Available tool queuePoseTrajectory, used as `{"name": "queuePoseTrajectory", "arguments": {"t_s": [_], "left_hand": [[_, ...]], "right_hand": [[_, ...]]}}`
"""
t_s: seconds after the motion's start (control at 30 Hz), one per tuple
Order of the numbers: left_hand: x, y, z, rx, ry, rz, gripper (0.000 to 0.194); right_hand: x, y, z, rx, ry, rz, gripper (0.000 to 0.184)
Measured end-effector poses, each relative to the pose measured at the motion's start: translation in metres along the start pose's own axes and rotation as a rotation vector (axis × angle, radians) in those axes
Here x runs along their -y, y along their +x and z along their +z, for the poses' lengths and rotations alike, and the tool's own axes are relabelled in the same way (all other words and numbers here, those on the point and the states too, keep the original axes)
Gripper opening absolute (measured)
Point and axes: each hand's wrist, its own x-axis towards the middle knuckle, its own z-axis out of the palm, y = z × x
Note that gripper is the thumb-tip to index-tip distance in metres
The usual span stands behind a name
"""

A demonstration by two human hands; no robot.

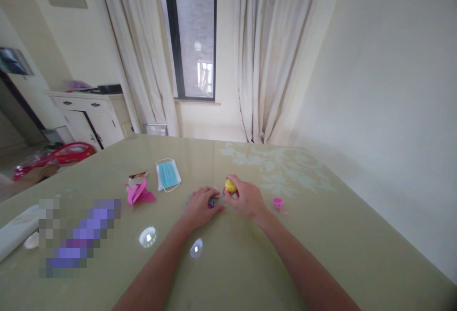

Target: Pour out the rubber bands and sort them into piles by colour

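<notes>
Soft, muted light fills the view. Nearer than the fingers (210, 191) and to their left, two hard white glare spots (147, 237) burn on the glossy tabletop (228, 277). Far right of them, the wall (389, 87) carries a faint grey shadow. Slight haze and blur soften fine detail, wide-angle stretch tilts the edges, and coarse pixelation (big, blunt squares) hides a patch (80, 239) well left.
</notes>
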Motion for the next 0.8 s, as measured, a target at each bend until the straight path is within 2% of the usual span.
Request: {"name": "queuePoseTrajectory", "arguments": {"t_s": [0.17, 0.6, 0.8], "left_hand": [[-0.002, 0.0, -0.002, 0.011, 0.002, -0.019, 0.061], [-0.006, -0.003, -0.003, 0.024, 0.024, 0.005, 0.059], [-0.008, -0.003, -0.004, 0.015, 0.009, 0.004, 0.063]], "right_hand": [[0.002, 0.0, 0.002, 0.046, -0.026, 0.028, 0.038], [0.006, -0.001, -0.002, 0.071, 0.051, 0.003, 0.035], [0.011, 0.001, -0.018, -0.022, 0.176, 0.004, 0.034]]}}
